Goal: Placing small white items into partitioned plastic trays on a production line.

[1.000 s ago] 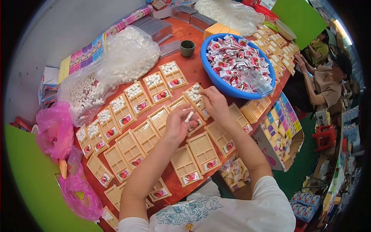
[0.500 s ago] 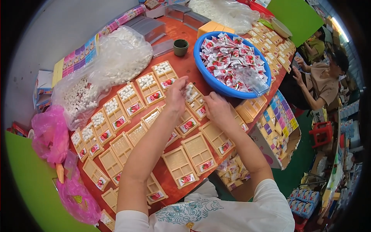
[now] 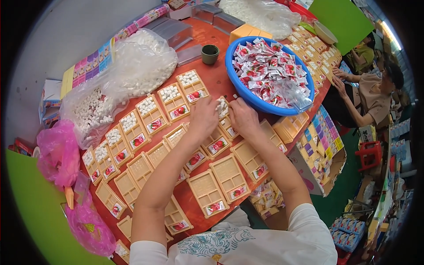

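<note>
A beige compartment tray (image 3: 232, 128) holding small white marshmallow-like pieces (image 3: 222, 107) lies between my hands. My left hand (image 3: 204, 118) is closed at its left side, the fingers curled and whatever they hold hidden. Over the right side of the tray, my right hand (image 3: 244, 117) is pinched, and a small white piece (image 3: 235, 96) shows at its fingertips. A strawberry-print sachet (image 3: 232, 131) sits in the tray's near compartment. Leftward runs a row of similar trays with white pieces and sachets, such as this tray (image 3: 170, 100). Nearer my body, other trays (image 3: 204, 190) hold sachets only.
A blue basin (image 3: 229, 66) heaped with sachets stands right of my hands. Clear bags of white pieces (image 3: 145, 62) lie at the back left. A dark green cup (image 3: 210, 54) stands on the red table (image 3: 216, 81). Another person (image 3: 373, 95) works at the right.
Both hands stay at the same tray. My right hand has lifted slightly and drawn inward, a white piece now showing at its fingertips. My left hand has shifted slightly and curled over.
</note>
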The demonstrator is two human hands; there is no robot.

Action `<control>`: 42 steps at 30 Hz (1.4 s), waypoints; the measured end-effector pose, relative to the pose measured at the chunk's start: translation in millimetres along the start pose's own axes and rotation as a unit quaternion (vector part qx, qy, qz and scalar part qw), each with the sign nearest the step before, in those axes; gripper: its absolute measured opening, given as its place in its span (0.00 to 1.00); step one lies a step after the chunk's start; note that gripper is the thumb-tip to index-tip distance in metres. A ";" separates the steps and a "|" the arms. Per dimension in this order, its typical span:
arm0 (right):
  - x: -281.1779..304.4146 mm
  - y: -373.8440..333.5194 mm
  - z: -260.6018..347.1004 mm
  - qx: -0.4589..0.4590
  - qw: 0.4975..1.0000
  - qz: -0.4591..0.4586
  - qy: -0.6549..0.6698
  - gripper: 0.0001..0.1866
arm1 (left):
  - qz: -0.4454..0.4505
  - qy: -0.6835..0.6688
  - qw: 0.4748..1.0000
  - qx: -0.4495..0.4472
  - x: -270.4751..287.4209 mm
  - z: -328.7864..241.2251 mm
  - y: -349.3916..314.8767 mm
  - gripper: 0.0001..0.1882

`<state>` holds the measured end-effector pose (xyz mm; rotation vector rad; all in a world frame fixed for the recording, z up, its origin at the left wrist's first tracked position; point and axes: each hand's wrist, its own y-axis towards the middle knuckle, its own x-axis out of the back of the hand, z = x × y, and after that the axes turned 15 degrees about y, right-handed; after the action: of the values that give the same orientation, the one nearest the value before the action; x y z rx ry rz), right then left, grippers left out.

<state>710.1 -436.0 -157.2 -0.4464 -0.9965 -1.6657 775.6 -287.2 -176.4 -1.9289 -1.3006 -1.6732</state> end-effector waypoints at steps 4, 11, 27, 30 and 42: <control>-0.8 8.1 -2.3 -0.013 1.000 0.014 0.019 0.08 | -0.028 0.078 0.996 -0.028 5.3 -11.9 -8.3 0.13; 6.7 2.6 -5.2 -0.066 0.985 0.055 -0.147 0.16 | -0.041 0.069 0.997 -0.014 8.7 0.1 -0.1 0.16; -16.6 33.4 -8.1 -0.139 0.963 0.104 -0.205 0.06 | -0.034 0.080 0.996 -0.020 0.6 9.9 12.3 0.13; -14.2 30.4 -5.5 -0.138 0.964 0.110 -0.201 0.06 | -0.012 0.032 0.999 -0.010 15.0 10.1 4.6 0.14; -16.5 -1.6 49.1 -0.038 0.989 0.137 0.038 0.07 | -0.044 -0.058 0.997 0.037 69.5 52.5 -52.4 0.15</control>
<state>704.8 -386.9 -141.4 -0.5410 -0.7787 -1.4646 764.7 -190.4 -147.2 -1.9781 -1.4878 -1.5501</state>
